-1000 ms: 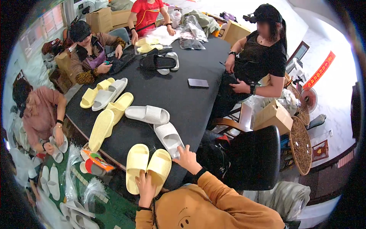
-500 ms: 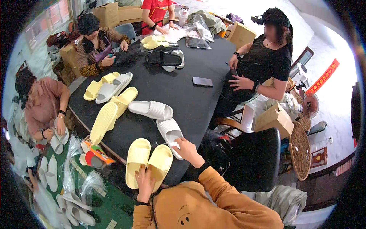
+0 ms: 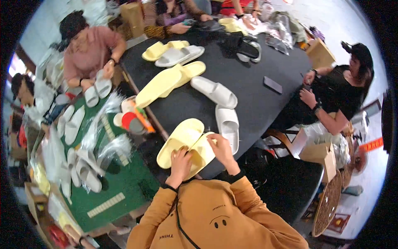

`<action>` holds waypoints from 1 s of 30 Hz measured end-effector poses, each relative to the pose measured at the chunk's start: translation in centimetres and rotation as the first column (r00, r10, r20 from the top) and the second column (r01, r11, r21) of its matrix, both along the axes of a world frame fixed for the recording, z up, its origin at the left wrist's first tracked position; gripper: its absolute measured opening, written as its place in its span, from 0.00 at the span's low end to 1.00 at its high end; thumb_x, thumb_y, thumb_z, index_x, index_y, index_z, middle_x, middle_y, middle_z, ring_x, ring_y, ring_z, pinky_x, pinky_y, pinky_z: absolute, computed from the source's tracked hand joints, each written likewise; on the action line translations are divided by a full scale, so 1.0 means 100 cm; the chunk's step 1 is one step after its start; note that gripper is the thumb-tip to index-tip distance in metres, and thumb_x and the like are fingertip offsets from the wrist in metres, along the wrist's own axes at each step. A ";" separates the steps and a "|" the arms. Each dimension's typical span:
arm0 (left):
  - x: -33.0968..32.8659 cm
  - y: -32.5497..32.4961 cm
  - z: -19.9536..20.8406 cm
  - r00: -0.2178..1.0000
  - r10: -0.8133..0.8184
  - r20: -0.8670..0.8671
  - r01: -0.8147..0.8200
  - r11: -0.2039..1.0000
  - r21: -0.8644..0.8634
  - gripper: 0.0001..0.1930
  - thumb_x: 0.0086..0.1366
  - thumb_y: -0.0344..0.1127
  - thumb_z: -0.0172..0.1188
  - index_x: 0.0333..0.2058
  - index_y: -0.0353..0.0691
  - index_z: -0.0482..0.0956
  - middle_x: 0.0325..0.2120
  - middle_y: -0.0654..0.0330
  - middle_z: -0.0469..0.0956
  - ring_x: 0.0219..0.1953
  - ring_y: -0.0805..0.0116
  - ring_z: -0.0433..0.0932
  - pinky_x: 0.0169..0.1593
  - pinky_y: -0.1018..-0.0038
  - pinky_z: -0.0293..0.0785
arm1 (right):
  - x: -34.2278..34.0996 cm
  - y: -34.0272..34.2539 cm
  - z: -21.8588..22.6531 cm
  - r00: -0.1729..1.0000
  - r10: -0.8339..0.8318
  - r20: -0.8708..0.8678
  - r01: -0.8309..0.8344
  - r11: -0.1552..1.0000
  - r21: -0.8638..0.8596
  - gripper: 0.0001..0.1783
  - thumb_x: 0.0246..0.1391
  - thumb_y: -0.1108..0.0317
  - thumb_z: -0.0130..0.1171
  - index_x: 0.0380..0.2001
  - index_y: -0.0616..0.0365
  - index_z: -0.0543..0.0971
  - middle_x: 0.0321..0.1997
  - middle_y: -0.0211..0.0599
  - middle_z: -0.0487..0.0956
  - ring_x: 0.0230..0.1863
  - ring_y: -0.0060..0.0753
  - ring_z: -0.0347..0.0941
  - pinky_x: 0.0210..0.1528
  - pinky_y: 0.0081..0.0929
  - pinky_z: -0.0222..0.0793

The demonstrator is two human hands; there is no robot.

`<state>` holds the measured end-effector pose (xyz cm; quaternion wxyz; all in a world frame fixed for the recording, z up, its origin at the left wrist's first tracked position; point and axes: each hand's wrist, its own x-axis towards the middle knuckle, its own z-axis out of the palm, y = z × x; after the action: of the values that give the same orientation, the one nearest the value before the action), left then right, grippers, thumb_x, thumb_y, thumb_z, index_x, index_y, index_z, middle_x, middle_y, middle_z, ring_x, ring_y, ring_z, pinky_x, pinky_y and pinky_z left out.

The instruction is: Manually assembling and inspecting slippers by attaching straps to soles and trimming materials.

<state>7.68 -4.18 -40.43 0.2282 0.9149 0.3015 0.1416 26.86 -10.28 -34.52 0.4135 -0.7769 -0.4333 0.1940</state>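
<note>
A pair of yellow slide slippers lies at the near edge of the black table, heels pointing away from me. My left hand [image 3: 181, 163] is closed at the straps, its fingers on the left yellow slipper [image 3: 182, 133] close to where the two meet. At the far end of the right yellow slipper [image 3: 202, 157], my right hand [image 3: 222, 150] pinches the edge. Just beyond my right hand lies a grey slipper [image 3: 227, 124], with a second grey slipper [image 3: 212, 92] farther off. Another yellow slipper [image 3: 159, 88] overlaps its mate to the left of these.
The black table [image 3: 248, 79] also bears a phone [image 3: 273, 85], grey, yellow and black slippers. At left, a green surface [image 3: 137, 182] holds pale slippers [image 3: 88, 170] and clear plastic bags. Several people work around the table. A black chair [image 3: 286, 182] stands at my right.
My right hand has left the grey slipper and come to the right yellow slipper. My left hand stays at the yellow pair. The whole view has swung to the left.
</note>
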 end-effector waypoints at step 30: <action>-0.128 -0.037 0.041 0.825 0.517 0.228 -0.500 0.856 -0.130 0.08 0.51 0.28 0.58 0.32 0.33 0.78 0.38 0.55 0.77 0.45 0.51 0.69 0.50 0.60 0.66 | 0.079 -0.048 -0.082 0.933 -0.108 0.343 0.226 0.918 -0.326 0.33 0.47 0.63 0.63 0.58 0.43 0.66 0.58 0.50 0.63 0.54 0.56 0.67 0.50 0.44 0.69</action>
<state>-5.11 -7.88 -36.32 0.2482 0.7677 0.5068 0.3036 34.73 -15.08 -42.73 0.2041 -0.8949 -0.3826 0.1058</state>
